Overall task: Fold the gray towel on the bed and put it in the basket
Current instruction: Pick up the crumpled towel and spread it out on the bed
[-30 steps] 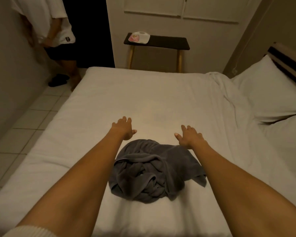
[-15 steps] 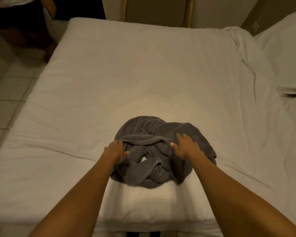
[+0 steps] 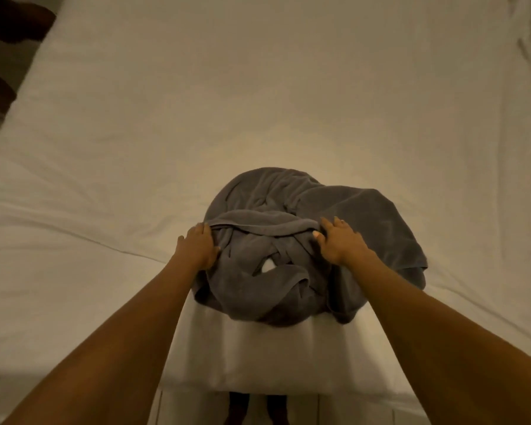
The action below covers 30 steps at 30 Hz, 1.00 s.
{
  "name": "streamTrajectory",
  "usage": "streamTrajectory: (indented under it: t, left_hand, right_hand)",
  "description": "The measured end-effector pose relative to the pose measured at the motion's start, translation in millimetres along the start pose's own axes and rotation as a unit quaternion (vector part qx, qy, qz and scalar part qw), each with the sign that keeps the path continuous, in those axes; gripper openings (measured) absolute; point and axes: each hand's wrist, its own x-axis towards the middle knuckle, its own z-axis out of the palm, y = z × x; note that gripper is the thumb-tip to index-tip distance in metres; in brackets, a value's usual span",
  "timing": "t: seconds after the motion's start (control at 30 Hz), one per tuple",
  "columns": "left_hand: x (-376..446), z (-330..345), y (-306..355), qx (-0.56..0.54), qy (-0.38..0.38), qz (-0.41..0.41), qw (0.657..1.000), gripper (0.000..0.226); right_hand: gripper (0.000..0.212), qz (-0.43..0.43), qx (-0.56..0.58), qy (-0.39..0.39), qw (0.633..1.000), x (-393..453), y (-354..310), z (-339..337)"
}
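The left hand (image 3: 196, 247) rests at the 9 o'clock edge of the crumpled gray terry-cloth towel (image 3: 359, 222), fingers curled onto a raised fold; whether it has closed a pinch on the cloth cannot be told. The right hand (image 3: 339, 243) lies at about 1 o'clock of the heap's centre, fingers bent over the same ridge of fabric and thumb pressed against it, apparently taking hold. The towel sits bunched near the 6 o'clock edge of the white-sheeted bed (image 3: 258, 102), with its lower folds reaching the mattress edge. No basket is in view. Handling judgement: the towel is soft, limp and light, with no stiffness of its own; it will sag and trail wherever it is unsupported. The pile surface should give good friction, so slipping is unlikely. It is not fragile. The folds are twisted over each other, so lifting by a mid-fold would probably drag the knot along. Recommended hold: locate a hemmed edge, follow it to two adjacent corners, and pinch one in each hand before spreading the towel flat.
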Motion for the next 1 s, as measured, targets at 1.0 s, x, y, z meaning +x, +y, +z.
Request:
streamTrajectory:
  t: [1.0]
  left_hand:
    - [36,43,-17,0.05,0.123,0.022,0.991,0.021]
  right_hand:
    - [0.029,-0.139,-0.056,0.148,0.978,10,3,27]
